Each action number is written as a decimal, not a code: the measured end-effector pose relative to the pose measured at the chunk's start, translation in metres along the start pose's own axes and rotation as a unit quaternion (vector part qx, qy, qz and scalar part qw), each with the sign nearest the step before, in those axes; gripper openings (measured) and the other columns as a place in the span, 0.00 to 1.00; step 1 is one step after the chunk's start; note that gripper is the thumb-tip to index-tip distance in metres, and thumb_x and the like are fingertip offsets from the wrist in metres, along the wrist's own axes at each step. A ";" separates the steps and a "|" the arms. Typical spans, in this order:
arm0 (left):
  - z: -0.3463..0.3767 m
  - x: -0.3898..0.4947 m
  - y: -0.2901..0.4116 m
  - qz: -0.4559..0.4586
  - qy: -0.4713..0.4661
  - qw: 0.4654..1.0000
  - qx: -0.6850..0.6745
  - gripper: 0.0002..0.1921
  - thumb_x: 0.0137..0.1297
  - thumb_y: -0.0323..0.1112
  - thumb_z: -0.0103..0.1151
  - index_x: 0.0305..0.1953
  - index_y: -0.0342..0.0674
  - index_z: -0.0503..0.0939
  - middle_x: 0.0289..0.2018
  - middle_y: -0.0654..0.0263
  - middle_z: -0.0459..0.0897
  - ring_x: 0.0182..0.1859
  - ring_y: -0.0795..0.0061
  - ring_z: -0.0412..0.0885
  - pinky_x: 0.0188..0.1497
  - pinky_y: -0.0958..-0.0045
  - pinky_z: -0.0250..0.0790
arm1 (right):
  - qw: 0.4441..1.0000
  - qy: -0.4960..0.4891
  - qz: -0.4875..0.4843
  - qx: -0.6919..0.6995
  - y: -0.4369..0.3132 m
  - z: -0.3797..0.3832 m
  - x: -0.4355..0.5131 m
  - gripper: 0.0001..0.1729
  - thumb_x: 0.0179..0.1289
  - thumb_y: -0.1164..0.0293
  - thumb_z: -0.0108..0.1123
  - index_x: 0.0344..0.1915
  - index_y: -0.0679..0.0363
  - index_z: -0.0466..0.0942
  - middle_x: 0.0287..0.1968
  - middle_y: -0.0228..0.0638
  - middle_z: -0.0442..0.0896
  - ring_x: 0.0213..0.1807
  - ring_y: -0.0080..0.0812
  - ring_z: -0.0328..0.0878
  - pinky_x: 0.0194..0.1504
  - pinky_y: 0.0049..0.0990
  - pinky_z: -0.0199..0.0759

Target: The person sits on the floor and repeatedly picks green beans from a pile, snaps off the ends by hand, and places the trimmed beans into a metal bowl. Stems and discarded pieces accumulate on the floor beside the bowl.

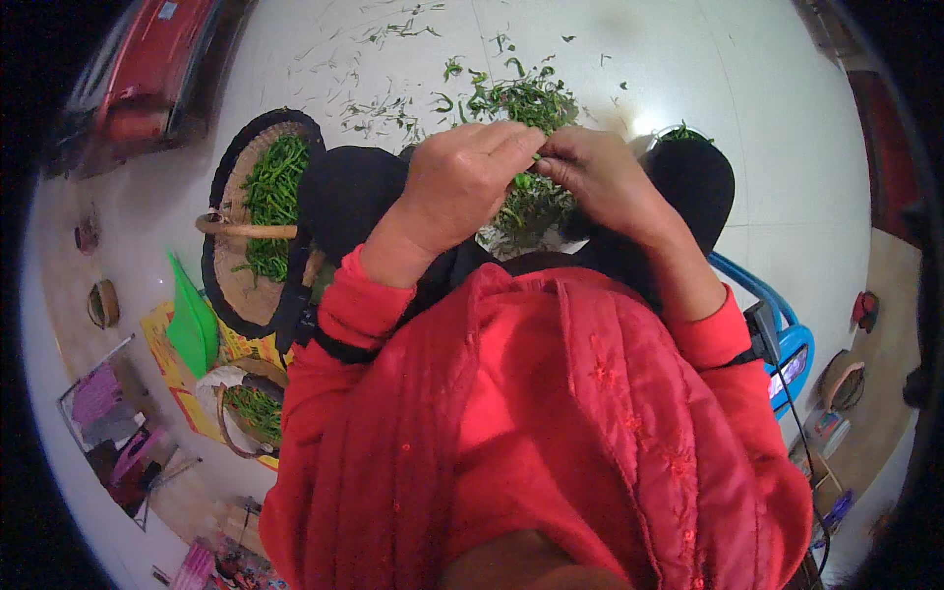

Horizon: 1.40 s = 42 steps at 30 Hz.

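Observation:
My left hand (472, 177) and my right hand (590, 173) meet over the gap between my knees, fingertips close together. A small green piece, seemingly of a vegetable (537, 157), shows pinched between them; which hand bears it is partly hidden. Below and beyond the hands, a heap of green trimmings (527, 103) lies on the pale floor. Beside my left knee stands a dark-rimmed woven basket (236, 295) holding many slender green vegetables (273, 206), perhaps green peppers. Past my right knee, a partly hidden container (658, 137) holds more green pieces (682, 133).
Thin scraps (383, 110) are scattered over the floor. At left are a green plastic dustpan-like piece (193, 324), a yellow printed sheet (158, 324) and a smaller handled basket (225, 424) with green vegetables. A blue plastic stool or chair (800, 343) stands at right, near a dark cable (800, 428).

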<state>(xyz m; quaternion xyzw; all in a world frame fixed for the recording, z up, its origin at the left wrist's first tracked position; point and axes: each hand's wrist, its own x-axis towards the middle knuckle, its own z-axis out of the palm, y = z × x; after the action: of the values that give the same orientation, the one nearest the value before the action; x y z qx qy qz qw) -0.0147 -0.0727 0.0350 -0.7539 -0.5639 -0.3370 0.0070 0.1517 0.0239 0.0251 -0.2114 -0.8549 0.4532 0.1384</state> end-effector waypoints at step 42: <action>0.023 -0.027 0.043 -0.382 0.062 0.659 -0.644 0.10 0.63 0.30 0.51 0.44 0.34 0.69 0.23 0.72 0.67 0.22 0.87 0.62 0.22 0.84 0.54 | 0.990 0.126 0.061 0.023 0.023 0.006 -0.045 0.20 0.54 0.59 0.63 0.44 0.58 0.79 0.33 0.40 0.79 0.38 0.39 0.77 0.41 0.33 0.71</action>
<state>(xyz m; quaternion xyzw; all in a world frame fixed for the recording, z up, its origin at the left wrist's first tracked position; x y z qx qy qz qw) 0.0299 -0.1024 0.0194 -0.2654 -0.4424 -0.6348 -0.5752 0.1933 0.0089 0.0007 -0.3154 -0.8052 0.4503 0.2222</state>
